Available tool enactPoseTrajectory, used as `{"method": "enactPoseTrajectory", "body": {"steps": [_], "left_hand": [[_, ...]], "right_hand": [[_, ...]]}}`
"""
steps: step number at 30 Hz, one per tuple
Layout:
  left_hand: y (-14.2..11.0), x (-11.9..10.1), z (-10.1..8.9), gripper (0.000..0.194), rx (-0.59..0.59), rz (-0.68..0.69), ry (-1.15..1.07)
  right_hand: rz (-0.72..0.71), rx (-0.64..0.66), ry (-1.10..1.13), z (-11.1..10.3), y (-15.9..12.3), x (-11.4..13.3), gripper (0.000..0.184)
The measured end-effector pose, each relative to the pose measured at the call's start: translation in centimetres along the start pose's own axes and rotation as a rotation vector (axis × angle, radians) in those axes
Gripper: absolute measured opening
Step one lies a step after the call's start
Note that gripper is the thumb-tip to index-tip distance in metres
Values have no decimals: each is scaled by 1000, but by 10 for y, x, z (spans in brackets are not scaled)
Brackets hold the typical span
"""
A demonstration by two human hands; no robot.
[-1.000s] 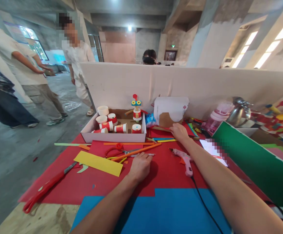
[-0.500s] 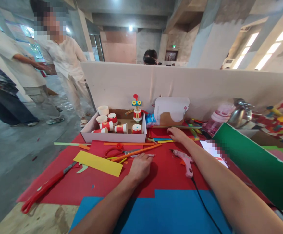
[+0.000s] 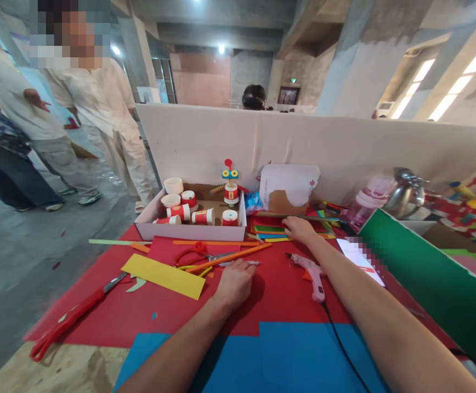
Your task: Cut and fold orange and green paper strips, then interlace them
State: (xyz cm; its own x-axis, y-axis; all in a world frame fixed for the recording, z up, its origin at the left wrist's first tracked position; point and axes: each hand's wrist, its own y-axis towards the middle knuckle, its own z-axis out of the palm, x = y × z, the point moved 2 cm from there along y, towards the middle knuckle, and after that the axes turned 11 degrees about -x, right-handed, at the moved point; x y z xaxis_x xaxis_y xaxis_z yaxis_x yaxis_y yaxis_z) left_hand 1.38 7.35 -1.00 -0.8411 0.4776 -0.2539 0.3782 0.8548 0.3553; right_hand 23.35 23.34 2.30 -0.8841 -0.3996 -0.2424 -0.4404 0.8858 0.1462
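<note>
Paper stack [image 3: 268,229] newly shows green beside right hand [image 3: 298,228]; whether fingers [image 3: 289,221] grip, cannot tell.

A white partition [image 3: 205,136] stood before a bare concrete wall [image 3: 252,68].
Grey floor [image 3: 12,256] spread at left, a ceiling lamp [image 3: 221,48] glowed, and bright windows [image 3: 459,85] slanted beside a pale pillar [image 3: 358,76] at right.

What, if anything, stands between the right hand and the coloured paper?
Nothing visible: the right hand is right at the coloured paper. The glue gun lies nearer the camera, out of the way.
</note>
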Motion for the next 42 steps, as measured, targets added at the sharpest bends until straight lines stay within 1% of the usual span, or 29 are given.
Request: {"method": "enactPoseTrajectory", "body": {"steps": [5, 10, 14, 18, 25, 35, 39, 42], "left_hand": [[0, 0, -1, 31, 13, 1, 4], [1, 0, -2, 31, 45, -16, -1], [0, 1, 0, 34, 28, -19, -4], [0, 2, 2, 33, 15, -16, -7], [0, 3, 3, 30, 11, -15, -16], [2, 0, -2, 30, 67, -41, 1], [2, 0, -1, 28, 63, -41, 6], [2, 0, 0, 31, 50, -40, -8]], "right_hand": [[77, -11, -29, -8, 5, -5, 29], [156, -40, -52, -15, 10, -4, 31], [211, -48, -37, -14, 12, -3, 32], [240, -45, 8, -8, 16, -9, 29], [163, -22, 93, 1, 23, -24, 29], [46, -9, 96, -5, 23, -22, 30], [38, -15, 88, -6, 22, -22, 30], [55, -26, 93, -6, 22, -22, 29]]}}
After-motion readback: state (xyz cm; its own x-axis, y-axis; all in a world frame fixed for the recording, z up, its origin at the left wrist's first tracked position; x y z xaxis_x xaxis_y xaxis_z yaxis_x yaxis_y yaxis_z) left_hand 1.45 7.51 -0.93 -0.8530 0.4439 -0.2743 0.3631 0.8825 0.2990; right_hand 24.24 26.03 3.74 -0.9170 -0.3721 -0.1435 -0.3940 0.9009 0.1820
